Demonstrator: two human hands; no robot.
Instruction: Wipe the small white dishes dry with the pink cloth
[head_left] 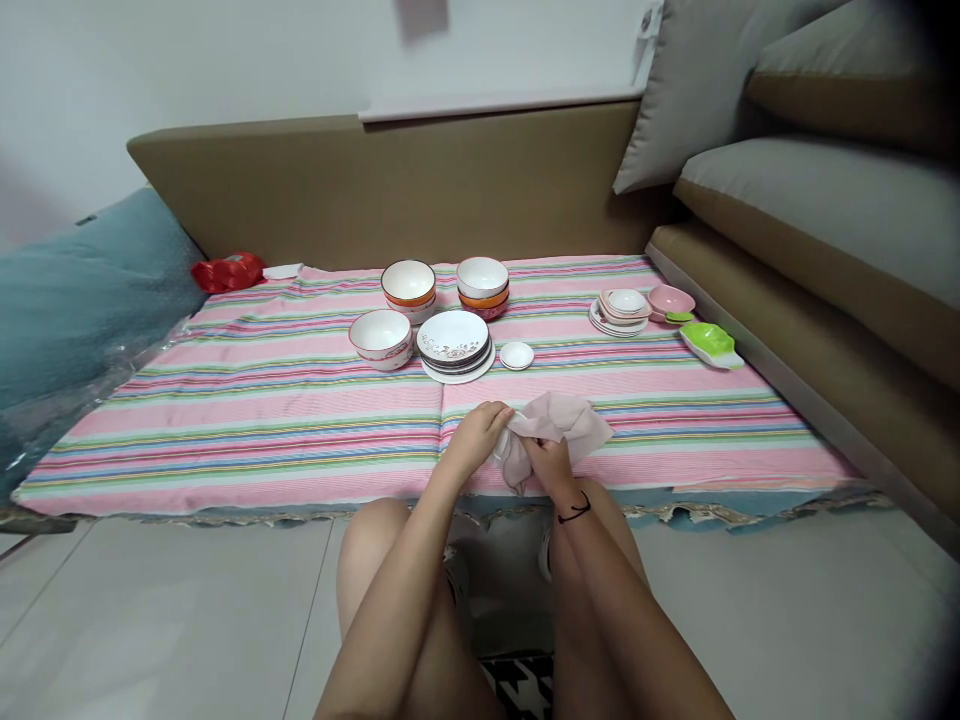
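Note:
Both hands are at a thin, pale pink cloth (568, 420), crumpled over the near side of the striped sheet. My left hand (481, 432) is closed at the cloth's left end, by a narrow white edge; whether that edge is a dish or a fold, I cannot make out. Lower down, my right hand (549, 462) has its fingers wrapped in the cloth's folds. Beyond them lie a small white dish (517, 354) and a stack of plates (453, 338), the top one with a brown flower pattern. Left of the plates stands a white bowl (381, 338) with a red rim.
Two bowl stacks (409, 280) (483, 280) stand farther back. At right are stacked small dishes (621, 310), a pink bowl (670, 300) and a green leaf-shaped dish (709, 343). Red ribbon-like bundle (229, 271) lies far left. Cushions (817, 210) border the right side.

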